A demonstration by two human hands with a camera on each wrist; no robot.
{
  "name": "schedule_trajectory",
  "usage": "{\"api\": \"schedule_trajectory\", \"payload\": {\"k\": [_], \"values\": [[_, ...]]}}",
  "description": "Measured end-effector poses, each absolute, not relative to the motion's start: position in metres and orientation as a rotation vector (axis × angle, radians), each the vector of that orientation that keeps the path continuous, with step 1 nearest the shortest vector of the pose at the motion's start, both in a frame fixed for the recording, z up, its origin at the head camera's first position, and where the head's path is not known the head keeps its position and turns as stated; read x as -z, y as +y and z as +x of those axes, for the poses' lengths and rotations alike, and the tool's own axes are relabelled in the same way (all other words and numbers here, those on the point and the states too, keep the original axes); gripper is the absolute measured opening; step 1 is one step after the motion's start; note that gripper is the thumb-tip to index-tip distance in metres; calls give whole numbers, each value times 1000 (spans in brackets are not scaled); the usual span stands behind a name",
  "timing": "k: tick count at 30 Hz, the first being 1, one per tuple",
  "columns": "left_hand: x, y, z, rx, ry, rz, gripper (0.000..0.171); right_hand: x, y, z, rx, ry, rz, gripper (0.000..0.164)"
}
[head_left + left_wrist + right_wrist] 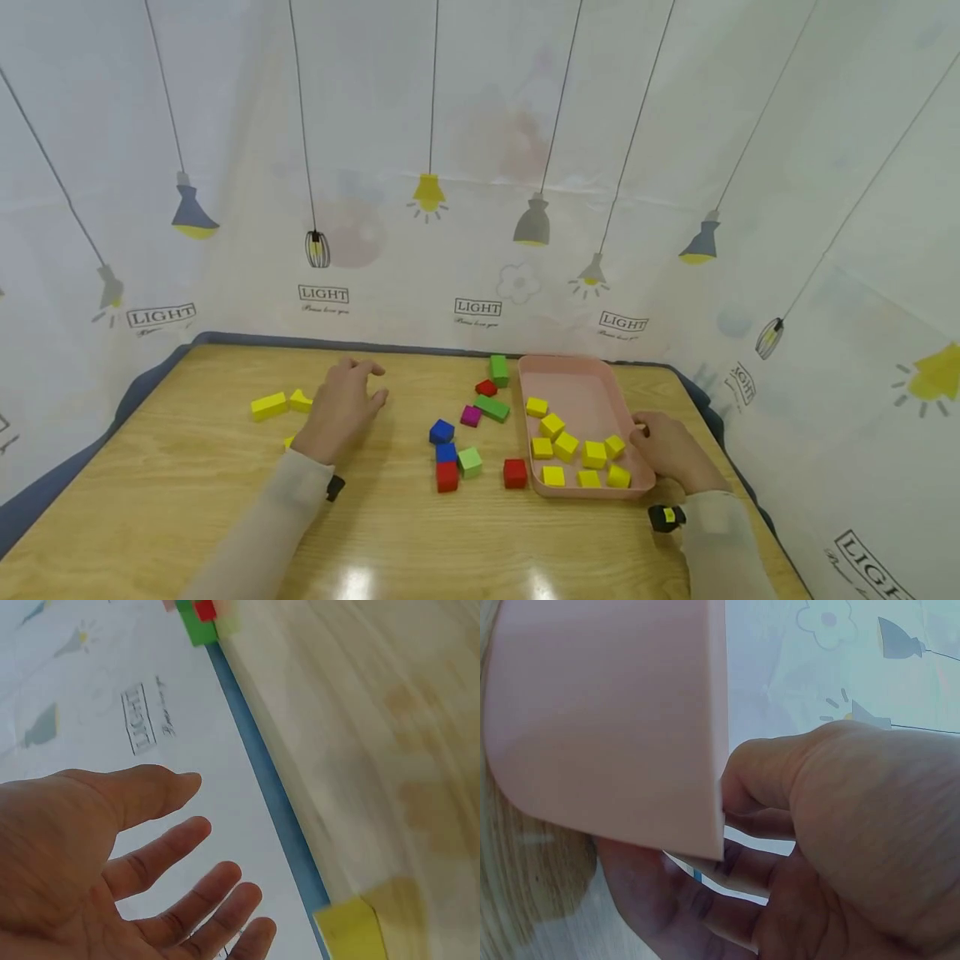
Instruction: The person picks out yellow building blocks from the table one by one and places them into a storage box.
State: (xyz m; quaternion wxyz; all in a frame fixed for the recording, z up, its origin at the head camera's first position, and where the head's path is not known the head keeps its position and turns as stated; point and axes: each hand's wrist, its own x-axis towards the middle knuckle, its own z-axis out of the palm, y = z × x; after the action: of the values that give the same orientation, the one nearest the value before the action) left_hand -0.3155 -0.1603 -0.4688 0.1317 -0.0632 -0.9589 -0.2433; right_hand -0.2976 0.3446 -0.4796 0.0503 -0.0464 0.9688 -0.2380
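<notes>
Yellow blocks [269, 406] lie toward the left edge of the table [420, 550]. Left hand [339, 415] hovers beside them, empty, fingers loose; I'd pinch one block at a time. Pink tray [585, 387], near the table's far right corner, holds yellow cubes [566, 447]; right hand [670, 451] grips its side, best kept steady.

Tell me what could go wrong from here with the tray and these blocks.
The right hand grips the pink tray at one side only, so a tilt might send the loose yellow blocks sliding.
The red cube sits close by the tray's left wall and could get bumped if the tray shifts left.
One yellow block is partly hidden behind the left hand and might be overlooked.
</notes>
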Motion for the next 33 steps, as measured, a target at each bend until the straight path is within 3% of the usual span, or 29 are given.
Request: {"api": "schedule_trajectory", "payload": {"k": [17, 33], "values": [[475, -220, -307, 592, -2862, 29, 61, 479, 344, -296, 700, 2960, -163, 39], [475, -226, -305, 564, -2903, 22, 59, 479, 345, -298, 675, 2974, -155, 38]]}}
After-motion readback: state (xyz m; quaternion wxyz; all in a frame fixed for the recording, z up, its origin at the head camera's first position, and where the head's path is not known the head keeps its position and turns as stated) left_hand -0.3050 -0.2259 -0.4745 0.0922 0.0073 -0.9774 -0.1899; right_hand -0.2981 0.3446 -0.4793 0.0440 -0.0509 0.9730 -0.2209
